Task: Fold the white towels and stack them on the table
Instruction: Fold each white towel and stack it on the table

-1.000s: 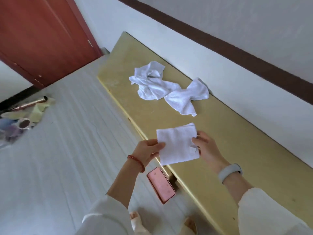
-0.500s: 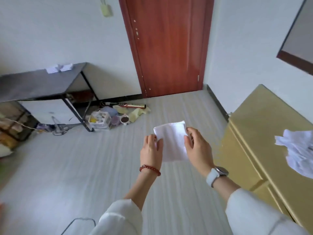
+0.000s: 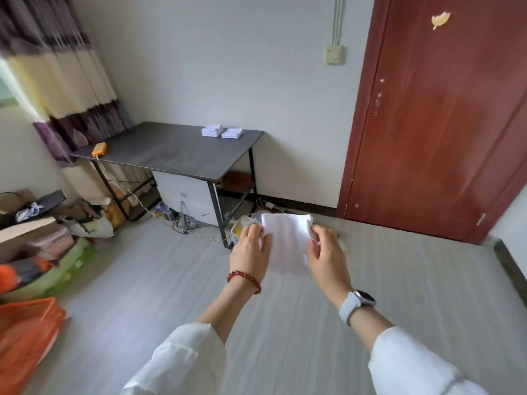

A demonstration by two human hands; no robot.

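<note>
While both hands, left hand [image 3: 251,246] and right hand [image 3: 328,252], pinch a folded towel [image 3: 288,246] well short of the table [image 3: 171,155], two piles [image 3: 222,132] sit there, maybe several towels each.

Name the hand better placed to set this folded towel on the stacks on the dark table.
Left, probably. The stacks lie ahead to the left, and the left hand grips the folded towel on that side. The right hand grips the far edge.

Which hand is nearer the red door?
Right. The right hand grips the folded towel on the side toward the door; the left hand grips its far side.
</note>
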